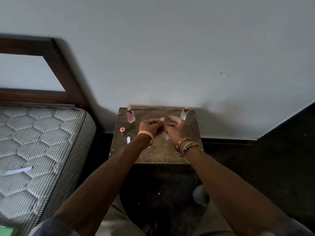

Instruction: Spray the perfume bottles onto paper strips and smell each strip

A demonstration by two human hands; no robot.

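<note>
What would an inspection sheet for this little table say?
Surface: small brown table, worn, standing against the wall.
Job's things: pink bottle back left, clear bottle back right, both upright; paper strip near the left edge; second strip mid-table.
Clutter: small orange-topped cylinder in front of the pink bottle; stray strip on the mattress.
Hands: left hand fingers curled, hold unclear; right hand open, fingers spread.
Cables: nothing seen.
Surroundings: mattress at left, dark bed frame behind it.

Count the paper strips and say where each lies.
3. First strip on the mattress, second strip near the left edge of the table, third strip between the left hand and right hand, which may hide more.
</note>
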